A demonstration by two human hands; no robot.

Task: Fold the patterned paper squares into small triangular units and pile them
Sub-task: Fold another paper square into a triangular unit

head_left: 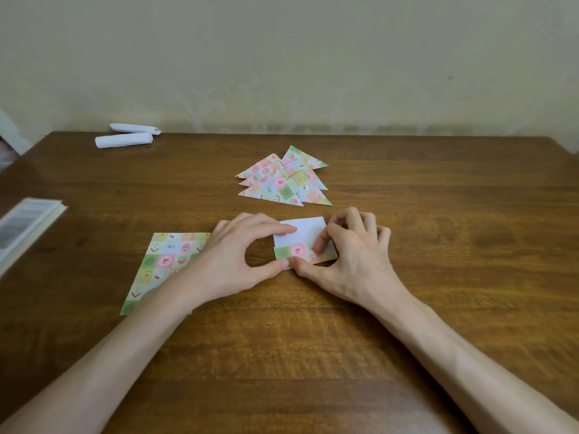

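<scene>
Left hand (232, 255) pinched the paper square (302, 233), right hand (354, 255) nipped its folded flap; left wrist hid part of the patterned sheet (166, 258).

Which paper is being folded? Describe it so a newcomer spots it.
On the wooden table, find where the left hand and right hand meet. They hold the half-folded piece: white side up with a patterned strip turned up, unlike the all-patterned triangles beyond and flat sheet beside.
</scene>
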